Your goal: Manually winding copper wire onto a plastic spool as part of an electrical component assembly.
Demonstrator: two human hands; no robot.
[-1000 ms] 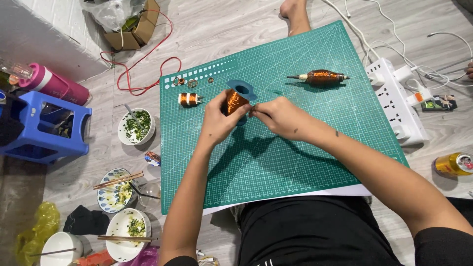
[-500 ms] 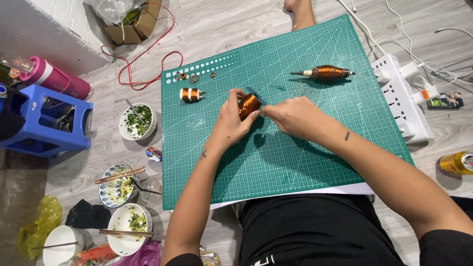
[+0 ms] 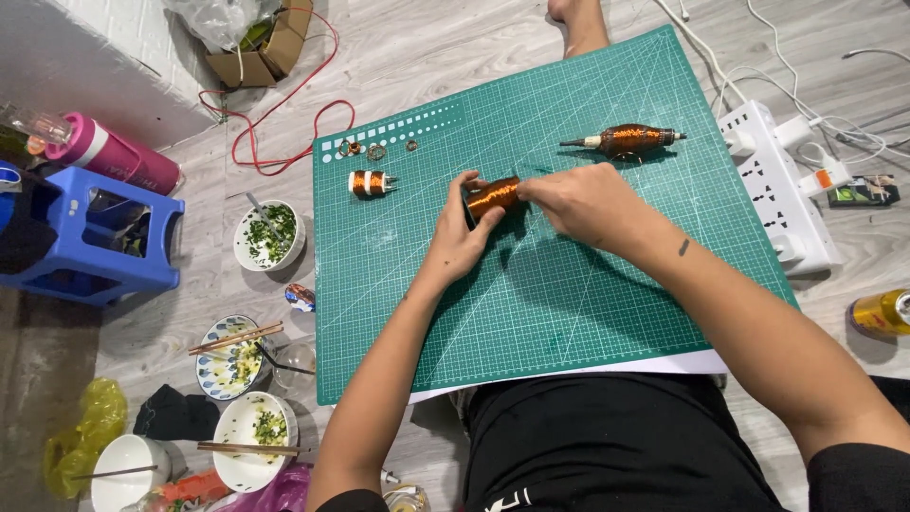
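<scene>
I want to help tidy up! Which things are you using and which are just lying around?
In use: copper wire spool, held by left hand and right hand; green cutting mat; wound tool; small coil.

Lying around: food bowls, pink bottle, blue stool, power strip, can.

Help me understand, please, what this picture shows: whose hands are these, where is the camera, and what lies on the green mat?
The camera sits on a person's head and looks down at their own two bare hands; there is no machine. The left hand and right hand together hold a spool of copper wire above a green cutting mat on the floor. On the mat lie a smaller copper coil, a long wound spindle and a few small rings. Beside the mat are food bowls, a blue stool and a white power strip.
</scene>
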